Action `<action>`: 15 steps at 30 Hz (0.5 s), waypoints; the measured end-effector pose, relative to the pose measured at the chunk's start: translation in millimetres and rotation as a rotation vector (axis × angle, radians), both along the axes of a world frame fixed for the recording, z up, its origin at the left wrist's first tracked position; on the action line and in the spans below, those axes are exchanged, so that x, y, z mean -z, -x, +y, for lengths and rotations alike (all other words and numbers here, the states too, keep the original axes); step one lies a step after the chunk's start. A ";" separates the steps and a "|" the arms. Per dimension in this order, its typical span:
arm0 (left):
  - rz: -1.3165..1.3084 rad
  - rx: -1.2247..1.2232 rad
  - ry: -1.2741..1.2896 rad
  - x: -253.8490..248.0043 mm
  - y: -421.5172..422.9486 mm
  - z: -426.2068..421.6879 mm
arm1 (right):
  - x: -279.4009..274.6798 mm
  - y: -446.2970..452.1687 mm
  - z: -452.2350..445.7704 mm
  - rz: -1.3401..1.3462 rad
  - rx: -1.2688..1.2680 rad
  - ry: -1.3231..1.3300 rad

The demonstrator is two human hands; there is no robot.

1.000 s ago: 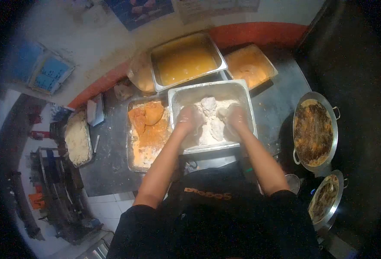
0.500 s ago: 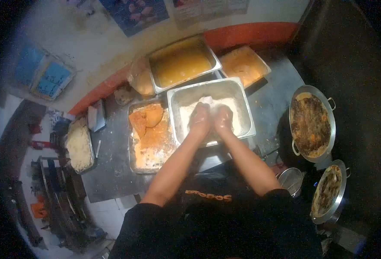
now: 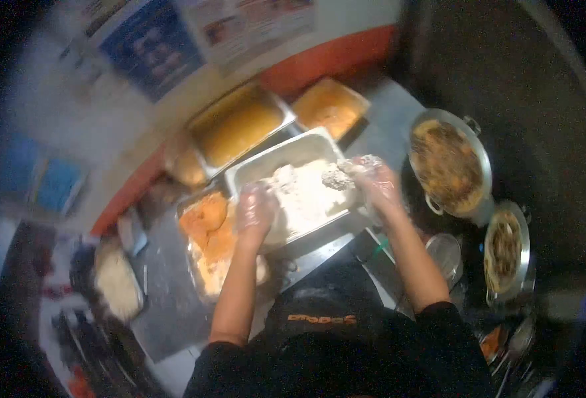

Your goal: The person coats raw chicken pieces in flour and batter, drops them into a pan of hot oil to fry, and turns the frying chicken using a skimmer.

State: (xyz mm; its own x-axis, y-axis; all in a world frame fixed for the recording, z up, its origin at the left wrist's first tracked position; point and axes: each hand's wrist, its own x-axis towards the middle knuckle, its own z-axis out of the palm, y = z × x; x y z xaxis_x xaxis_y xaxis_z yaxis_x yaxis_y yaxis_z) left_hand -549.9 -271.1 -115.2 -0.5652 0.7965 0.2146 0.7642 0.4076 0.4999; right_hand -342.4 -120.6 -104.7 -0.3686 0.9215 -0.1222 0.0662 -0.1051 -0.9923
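Head view: floured lumps [image 3: 336,177] lie in your metal flour pan [image 3: 260,170]; whether your left hand [image 3: 256,207] and right hand [image 3: 378,182] grip, I cannot tell. The dark table [image 3: 165,282] carries yellow liquid [image 3: 236,126] near the red-banded wall [image 3: 359,45].

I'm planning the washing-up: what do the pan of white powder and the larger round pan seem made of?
Pan of white powder: probably stainless steel, its walls smooth, silvery grey. Larger round pan: shiny metal, perhaps aluminium, given its bright rim.
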 end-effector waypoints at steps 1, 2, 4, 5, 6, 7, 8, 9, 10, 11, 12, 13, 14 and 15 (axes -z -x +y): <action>0.024 0.008 -0.087 14.0 6.8 -3.8 | -23.5 -22.1 -3.6 0.089 0.015 0.045; -0.098 0.031 -0.072 29.3 18.3 -5.7 | -35.0 -45.4 -6.9 0.078 0.115 0.015; -0.187 0.110 -0.034 -6.2 10.7 -10.9 | -53.9 -100.4 -24.5 -0.109 0.276 -0.163; -0.136 0.203 -0.105 17.5 28.8 -9.3 | -61.6 -129.2 -33.3 -0.161 0.339 -0.268; -0.087 0.200 -0.174 22.8 30.3 -8.7 | -67.6 -157.7 -44.7 -0.033 0.426 -0.362; 0.039 0.164 -0.016 33.7 38.7 -9.1 | -71.9 -191.4 -53.2 -0.123 0.528 -0.422; 0.078 0.107 -0.064 54.1 47.6 -10.9 | -76.4 -220.0 -61.4 -0.205 0.613 -0.472; -0.148 0.180 -0.208 41.0 38.0 -11.5 | -84.5 -246.0 -71.8 -0.221 0.710 -0.359; -0.147 0.178 -0.208 54.1 47.8 -5.3 | -93.0 -274.2 -81.2 -0.222 0.790 -0.248; -0.146 0.177 -0.208 67.1 57.8 0.2 | -95.9 -304.9 -86.8 -0.435 0.881 -0.226; 0.038 0.158 -0.031 49.1 52.8 -1.0 | -98.9 -335.2 -92.9 -0.644 0.964 -0.181; 0.041 0.167 -0.038 42.2 47.3 0.5 | -59.0 -394.0 -85.4 -0.462 1.036 -0.137; -0.058 0.176 -0.061 36.9 41.5 2.8 | -50.0 -429.4 -86.3 -0.563 1.100 -0.180; -0.157 0.183 -0.085 30.9 34.5 4.0 | -55.9 -460.8 -92.5 -0.854 1.003 -0.234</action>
State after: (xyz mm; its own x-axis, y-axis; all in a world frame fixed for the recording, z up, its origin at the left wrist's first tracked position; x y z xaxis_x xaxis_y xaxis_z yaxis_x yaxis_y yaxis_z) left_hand -584.4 -267.0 -146.1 -0.4451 0.8714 0.2064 0.7317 0.2211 0.6447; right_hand 118.4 -213.1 -48.8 0.5879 0.7775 0.2232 0.6652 -0.3077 -0.6803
